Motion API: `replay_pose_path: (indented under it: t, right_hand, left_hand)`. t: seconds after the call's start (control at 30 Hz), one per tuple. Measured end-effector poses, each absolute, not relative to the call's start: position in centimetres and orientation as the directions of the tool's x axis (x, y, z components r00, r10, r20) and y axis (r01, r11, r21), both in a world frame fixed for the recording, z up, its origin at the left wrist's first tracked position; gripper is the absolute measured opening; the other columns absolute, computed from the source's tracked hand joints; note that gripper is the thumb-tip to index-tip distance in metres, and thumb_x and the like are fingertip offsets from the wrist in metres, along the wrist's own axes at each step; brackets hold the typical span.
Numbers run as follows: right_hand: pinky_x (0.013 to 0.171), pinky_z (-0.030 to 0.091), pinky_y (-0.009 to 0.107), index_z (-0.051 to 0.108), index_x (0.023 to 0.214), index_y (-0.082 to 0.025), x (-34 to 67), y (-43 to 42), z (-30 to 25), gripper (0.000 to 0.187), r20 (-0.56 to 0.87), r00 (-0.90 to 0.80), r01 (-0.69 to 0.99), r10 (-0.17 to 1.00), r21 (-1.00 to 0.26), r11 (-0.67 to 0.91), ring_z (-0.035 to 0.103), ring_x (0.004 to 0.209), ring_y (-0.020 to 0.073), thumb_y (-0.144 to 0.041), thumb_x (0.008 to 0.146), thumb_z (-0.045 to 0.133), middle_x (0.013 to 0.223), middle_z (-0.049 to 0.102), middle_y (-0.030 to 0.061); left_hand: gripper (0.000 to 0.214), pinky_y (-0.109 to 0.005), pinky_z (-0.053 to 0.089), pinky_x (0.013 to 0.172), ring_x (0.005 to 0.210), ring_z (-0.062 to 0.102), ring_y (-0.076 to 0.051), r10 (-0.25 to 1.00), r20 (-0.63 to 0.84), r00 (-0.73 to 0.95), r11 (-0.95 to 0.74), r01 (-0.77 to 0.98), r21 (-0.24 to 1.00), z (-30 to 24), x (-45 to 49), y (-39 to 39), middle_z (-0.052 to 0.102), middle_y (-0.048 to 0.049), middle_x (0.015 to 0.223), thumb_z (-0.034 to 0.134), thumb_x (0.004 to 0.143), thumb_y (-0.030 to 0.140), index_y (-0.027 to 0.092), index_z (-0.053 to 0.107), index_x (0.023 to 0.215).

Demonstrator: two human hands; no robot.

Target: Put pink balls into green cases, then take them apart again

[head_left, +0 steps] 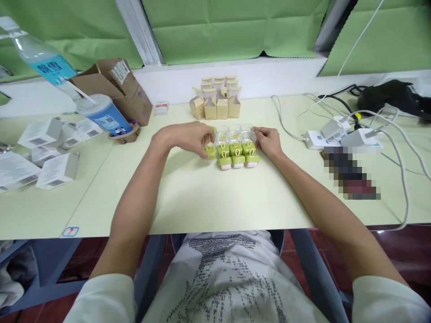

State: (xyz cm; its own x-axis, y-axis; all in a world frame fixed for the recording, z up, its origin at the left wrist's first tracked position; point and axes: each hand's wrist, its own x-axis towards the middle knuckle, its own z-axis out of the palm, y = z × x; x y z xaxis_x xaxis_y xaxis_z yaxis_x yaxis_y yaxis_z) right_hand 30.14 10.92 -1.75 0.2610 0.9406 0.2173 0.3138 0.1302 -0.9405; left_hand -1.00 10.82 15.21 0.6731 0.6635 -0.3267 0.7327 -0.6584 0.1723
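Note:
Several small green-lidded containers (pixel 235 154) with pale loops on top stand in rows on the table; the front ones show pinkish-white bases. Behind them are rows of clear plastic cups (pixel 235 133), some with a yellowish mark inside. My left hand (pixel 193 137) is at the left end of the group, its fingers curled round a green-lidded container (pixel 210 151) that looks slightly blurred. On the opposite side, my right hand (pixel 268 140) has its thumb and fingers bent against the clear cup (pixel 249 136) at the right end. Its fingertips are partly hidden.
Open small cardboard boxes (pixel 220 105) stand at the back by the wall. On the left are white boxes (pixel 55 172), a blue-and-white cup (pixel 107 117), a bottle (pixel 43 60) and a brown carton (pixel 129 89). A power strip (pixel 318 140) with cables lies right, near a pixelated object (pixel 352 175).

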Motion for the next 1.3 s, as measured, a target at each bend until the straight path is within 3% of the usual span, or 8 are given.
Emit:
replay_pose_path:
  t: [0.1, 0.2, 0.53, 0.9, 1.07, 1.3]
  right_hand:
    - [0.062, 0.055, 0.035, 0.087, 0.099, -0.018, 30.2, 11.0, -1.8, 0.026, 0.216, 0.263, 0.308, 0.94, -0.942, 0.131, 0.059, 0.053, 0.017, -0.035, 0.087, 0.07, 0.058, 0.066, -0.0011]
    - [0.062, 0.056, 0.036, 0.086, 0.101, -0.017, 30.2, 11.0, -1.8, 0.029, 0.212, 0.264, 0.306, 0.941, -0.943, 0.127, 0.059, 0.052, 0.0171, -0.039, 0.088, 0.072, 0.06, 0.067, -0.001]
    - [0.059, 0.054, 0.035, 0.087, 0.104, -0.018, 30.3, 10.9, -1.9, 0.031, 0.204, 0.26, 0.304, 0.944, -0.945, 0.12, 0.062, 0.054, 0.0181, -0.038, 0.086, 0.071, 0.065, 0.07, 0.0002]
    - [0.061, 0.056, 0.036, 0.086, 0.105, -0.018, 30.3, 10.9, -1.8, 0.033, 0.198, 0.268, 0.314, 0.943, -0.943, 0.108, 0.061, 0.054, 0.0185, -0.04, 0.086, 0.071, 0.06, 0.067, -0.0011]
    - [0.059, 0.055, 0.035, 0.085, 0.102, -0.019, 30.2, 10.9, -1.8, 0.031, 0.198, 0.268, 0.313, 0.943, -0.944, 0.109, 0.061, 0.054, 0.0181, -0.04, 0.084, 0.07, 0.062, 0.067, -0.0014]
    - [0.062, 0.057, 0.036, 0.086, 0.104, -0.018, 30.1, 10.9, -1.7, 0.032, 0.199, 0.268, 0.325, 0.943, -0.94, 0.106, 0.061, 0.055, 0.0187, -0.041, 0.087, 0.071, 0.061, 0.066, -0.0014]
  left_hand:
    - [0.05, -0.032, 0.053, 0.09, 0.102, 0.076, -0.026, 0.724, -0.078, 0.685, -0.669, 0.725, 0.165, 15.1, -2.6, 12.6, 0.083, -0.0063, 0.118, 0.078, 0.079, 0.044, 0.021, 0.081, 0.123]
    - [0.044, -0.034, 0.056, 0.094, 0.104, 0.076, -0.026, 0.707, 0.043, 0.706, -0.699, 0.689, 0.19, 14.0, -3.1, 14.0, 0.082, -0.0085, 0.12, 0.077, 0.082, 0.043, 0.018, 0.084, 0.118]
    - [0.04, -0.035, 0.055, 0.08, 0.086, 0.074, -0.023, 0.692, 0.076, 0.718, -0.699, 0.641, 0.315, 11.2, -2.7, 16.0, 0.082, -0.0092, 0.105, 0.087, 0.077, 0.047, 0.018, 0.085, 0.106]
    - [0.031, -0.034, 0.049, 0.074, 0.08, 0.072, -0.023, 0.647, 0.049, 0.761, -0.741, 0.614, 0.271, 10.3, -2.2, 16.3, 0.08, -0.0052, 0.085, 0.086, 0.075, 0.038, 0.019, 0.087, 0.099]
    - [0.034, -0.036, 0.05, 0.078, 0.086, 0.074, -0.027, 0.672, -0.031, 0.74, -0.707, 0.654, 0.268, 10.7, -2.0, 16.1, 0.082, -0.0072, 0.089, 0.087, 0.074, 0.043, 0.021, 0.087, 0.099]
    - [0.031, -0.035, 0.048, 0.08, 0.095, 0.072, -0.026, 0.711, -0.029, 0.703, -0.674, 0.692, 0.258, 10.4, -2.1, 16.4, 0.082, -0.0085, 0.1, 0.082, 0.079, 0.049, 0.021, 0.085, 0.091]
